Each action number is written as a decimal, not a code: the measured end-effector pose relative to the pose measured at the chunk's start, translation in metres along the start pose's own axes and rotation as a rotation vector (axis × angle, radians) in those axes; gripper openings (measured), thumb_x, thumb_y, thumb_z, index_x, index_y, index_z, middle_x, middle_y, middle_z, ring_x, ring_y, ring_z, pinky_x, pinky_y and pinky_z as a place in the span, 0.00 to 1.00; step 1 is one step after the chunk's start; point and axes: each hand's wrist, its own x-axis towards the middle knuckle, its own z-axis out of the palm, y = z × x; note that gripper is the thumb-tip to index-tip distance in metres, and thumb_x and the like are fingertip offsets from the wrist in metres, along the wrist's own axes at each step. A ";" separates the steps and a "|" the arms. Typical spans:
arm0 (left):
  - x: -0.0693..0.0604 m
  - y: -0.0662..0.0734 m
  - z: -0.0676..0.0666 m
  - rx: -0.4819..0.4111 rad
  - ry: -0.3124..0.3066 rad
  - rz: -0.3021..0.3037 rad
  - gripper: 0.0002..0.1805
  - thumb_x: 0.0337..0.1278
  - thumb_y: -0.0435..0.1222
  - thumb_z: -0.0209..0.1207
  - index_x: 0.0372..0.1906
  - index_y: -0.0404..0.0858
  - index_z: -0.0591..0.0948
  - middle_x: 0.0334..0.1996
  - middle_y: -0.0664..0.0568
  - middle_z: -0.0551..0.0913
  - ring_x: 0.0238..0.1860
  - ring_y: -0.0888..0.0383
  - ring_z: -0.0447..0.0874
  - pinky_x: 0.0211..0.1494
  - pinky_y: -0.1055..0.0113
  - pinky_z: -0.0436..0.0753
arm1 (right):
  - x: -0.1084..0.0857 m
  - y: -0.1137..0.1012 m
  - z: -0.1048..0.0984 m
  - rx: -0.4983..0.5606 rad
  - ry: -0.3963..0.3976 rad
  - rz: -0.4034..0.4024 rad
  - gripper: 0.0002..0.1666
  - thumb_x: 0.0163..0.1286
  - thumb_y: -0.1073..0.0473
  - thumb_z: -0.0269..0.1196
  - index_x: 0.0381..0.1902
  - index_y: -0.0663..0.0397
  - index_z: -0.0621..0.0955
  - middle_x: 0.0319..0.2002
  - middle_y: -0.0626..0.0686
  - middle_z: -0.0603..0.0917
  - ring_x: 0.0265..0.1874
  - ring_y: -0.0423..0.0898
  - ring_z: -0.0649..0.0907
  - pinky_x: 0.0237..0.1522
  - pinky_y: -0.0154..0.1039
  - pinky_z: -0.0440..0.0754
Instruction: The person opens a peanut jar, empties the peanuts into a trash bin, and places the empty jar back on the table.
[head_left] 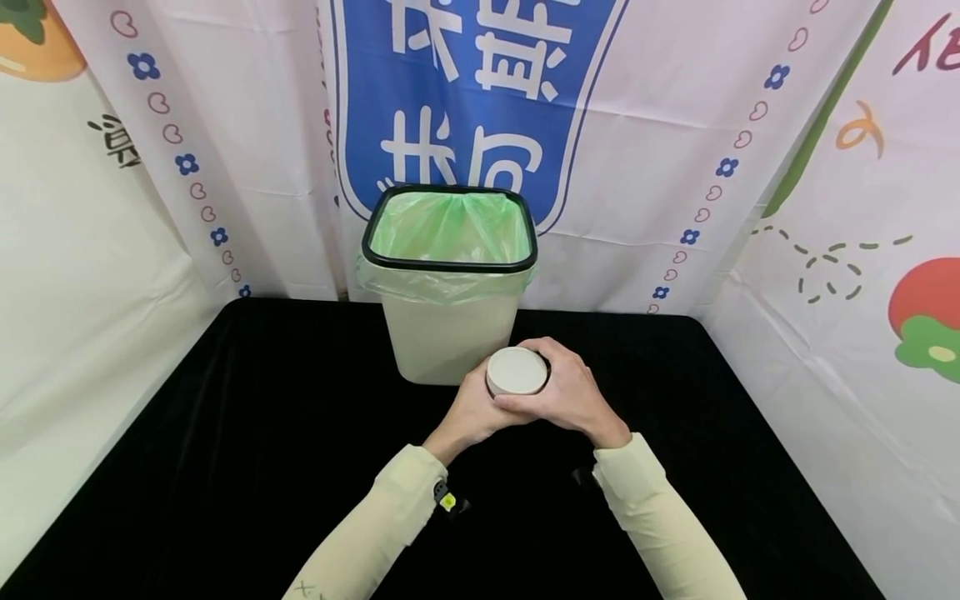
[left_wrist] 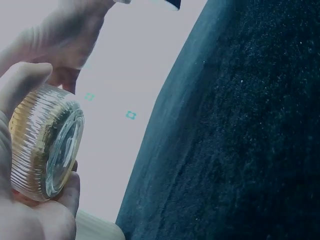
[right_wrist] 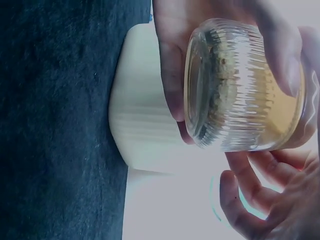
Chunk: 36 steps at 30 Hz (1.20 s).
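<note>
A ribbed glass jar (right_wrist: 240, 95) with a pale round lid (head_left: 517, 371) is held above the black table, in front of the bin. Its contents look yellowish, with paler bits near the glass base. My left hand (head_left: 476, 408) grips the glass body; in the left wrist view its thumb and fingers wrap around the jar (left_wrist: 37, 145), base facing out. From the right, my right hand (head_left: 570, 392) curls round the lid, thumb at the near side and fingers at the far side. Whether the lid is loose cannot be seen.
A cream waste bin (head_left: 450, 333) with a black rim and a green liner bag (head_left: 450, 229) stands at the back of the black-covered table (head_left: 247, 433), just beyond the hands. Printed white curtains (head_left: 652, 150) enclose the back and both sides.
</note>
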 end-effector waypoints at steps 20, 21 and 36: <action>-0.010 0.007 -0.020 0.066 0.010 0.037 0.49 0.40 0.35 0.83 0.73 0.37 0.74 0.64 0.42 0.83 0.62 0.47 0.83 0.68 0.50 0.80 | 0.005 -0.018 0.008 0.008 -0.033 -0.026 0.42 0.45 0.34 0.85 0.57 0.37 0.83 0.50 0.39 0.86 0.46 0.41 0.85 0.50 0.45 0.85; -0.011 0.008 -0.021 0.071 0.011 0.038 0.49 0.40 0.36 0.83 0.73 0.37 0.74 0.64 0.42 0.83 0.62 0.47 0.83 0.68 0.49 0.80 | 0.006 -0.019 0.008 0.010 -0.032 -0.026 0.42 0.45 0.33 0.85 0.57 0.37 0.83 0.50 0.39 0.86 0.46 0.40 0.85 0.50 0.45 0.85; -0.019 0.021 -0.034 0.112 0.014 0.054 0.48 0.39 0.38 0.83 0.72 0.38 0.76 0.61 0.43 0.85 0.60 0.48 0.84 0.66 0.51 0.81 | 0.006 -0.035 0.009 0.039 -0.038 -0.064 0.41 0.45 0.33 0.85 0.56 0.34 0.83 0.49 0.36 0.84 0.46 0.38 0.84 0.49 0.43 0.85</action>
